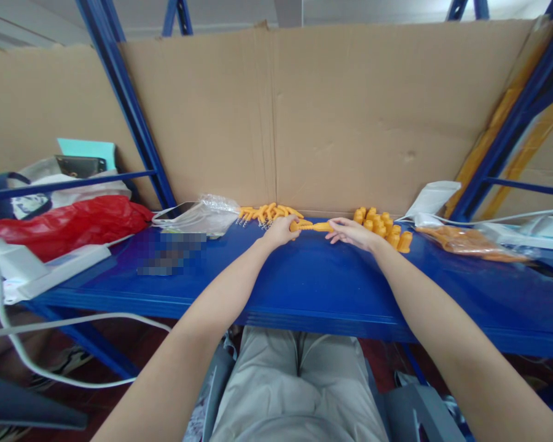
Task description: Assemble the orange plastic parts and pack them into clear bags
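A slim orange piece (309, 226), ridged along part of its length, stretches between my two hands just over the blue shelf (313, 276). My left hand (281, 232) is closed around its left end, which shows a rounded orange part by the thumb. At the other end, my right hand (351, 233) pinches it between thumb and fingers, the lower fingers loosely bent. Behind my left hand lies a pile of orange pieces with small metal clasps (267, 213), like keychains. Beside my right hand stands a cluster of stubby orange parts (382, 226).
A cardboard panel (341, 116) closes off the back. To the left are a clear plastic bag (212, 218), a phone (180, 212), a red bag (83, 224) and a white power strip (64, 270). An orange-filled plastic bag (474, 240) lies right, near a blue post (502, 135).
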Action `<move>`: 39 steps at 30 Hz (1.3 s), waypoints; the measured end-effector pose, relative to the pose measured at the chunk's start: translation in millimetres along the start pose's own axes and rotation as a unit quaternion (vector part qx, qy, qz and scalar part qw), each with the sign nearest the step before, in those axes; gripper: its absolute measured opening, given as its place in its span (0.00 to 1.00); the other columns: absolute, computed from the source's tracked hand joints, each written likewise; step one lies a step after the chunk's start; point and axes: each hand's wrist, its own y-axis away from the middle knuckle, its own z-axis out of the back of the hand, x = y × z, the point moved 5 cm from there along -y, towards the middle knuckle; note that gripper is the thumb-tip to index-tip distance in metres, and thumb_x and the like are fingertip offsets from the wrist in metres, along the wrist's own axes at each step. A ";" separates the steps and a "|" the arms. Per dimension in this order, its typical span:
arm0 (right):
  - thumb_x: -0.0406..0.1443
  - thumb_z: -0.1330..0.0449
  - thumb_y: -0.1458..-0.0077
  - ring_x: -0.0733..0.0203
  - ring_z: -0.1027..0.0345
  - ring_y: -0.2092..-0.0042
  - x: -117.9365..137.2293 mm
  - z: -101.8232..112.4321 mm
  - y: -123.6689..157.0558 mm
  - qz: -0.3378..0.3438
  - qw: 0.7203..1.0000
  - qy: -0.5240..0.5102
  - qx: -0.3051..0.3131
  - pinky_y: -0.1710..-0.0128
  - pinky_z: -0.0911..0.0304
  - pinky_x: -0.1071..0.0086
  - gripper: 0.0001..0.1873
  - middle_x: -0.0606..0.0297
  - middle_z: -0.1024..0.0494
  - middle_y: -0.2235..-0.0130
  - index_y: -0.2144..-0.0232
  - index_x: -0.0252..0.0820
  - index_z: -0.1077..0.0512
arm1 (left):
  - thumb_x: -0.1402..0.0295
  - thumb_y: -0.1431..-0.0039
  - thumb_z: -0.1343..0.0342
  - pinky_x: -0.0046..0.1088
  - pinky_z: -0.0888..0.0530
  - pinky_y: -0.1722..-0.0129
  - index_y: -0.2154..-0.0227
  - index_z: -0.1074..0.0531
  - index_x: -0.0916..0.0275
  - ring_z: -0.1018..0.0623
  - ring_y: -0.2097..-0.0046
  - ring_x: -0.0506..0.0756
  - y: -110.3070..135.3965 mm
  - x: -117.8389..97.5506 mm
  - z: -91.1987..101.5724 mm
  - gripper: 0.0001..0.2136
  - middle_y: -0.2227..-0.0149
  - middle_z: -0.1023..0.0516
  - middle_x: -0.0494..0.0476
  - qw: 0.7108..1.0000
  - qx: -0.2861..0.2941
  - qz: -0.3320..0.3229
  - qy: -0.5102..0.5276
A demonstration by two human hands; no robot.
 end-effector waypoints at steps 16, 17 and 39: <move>0.61 0.58 0.41 0.57 0.26 0.73 -3.5 2.0 -6.4 -0.035 0.996 0.077 -0.014 0.64 0.32 0.65 0.38 0.52 0.22 0.77 0.72 0.36 0.26 | 0.69 0.46 0.42 0.28 0.30 0.62 0.55 0.27 0.65 0.24 0.66 0.54 -0.1 -2.1 1.6 0.14 0.69 0.23 0.54 1.000 0.003 -0.025 0.001; 0.62 0.58 0.42 0.57 0.26 0.73 -2.9 1.5 -6.2 -0.034 0.996 0.082 -0.016 0.66 0.31 0.65 0.38 0.52 0.22 0.77 0.71 0.36 0.25 | 0.69 0.46 0.42 0.28 0.30 0.62 0.55 0.27 0.64 0.24 0.66 0.54 0.0 -1.7 1.6 0.14 0.69 0.24 0.53 1.000 0.001 -0.026 0.002; 0.43 0.45 0.37 0.65 0.31 0.81 -5.3 -5.7 -6.3 -0.016 0.993 -0.117 -0.006 0.77 0.33 0.75 0.16 0.61 0.26 0.83 0.71 0.36 0.32 | 0.70 0.48 0.40 0.28 0.29 0.62 0.57 0.25 0.66 0.25 0.66 0.54 -1.5 5.9 0.4 0.14 0.70 0.24 0.54 1.000 -0.017 -0.011 0.005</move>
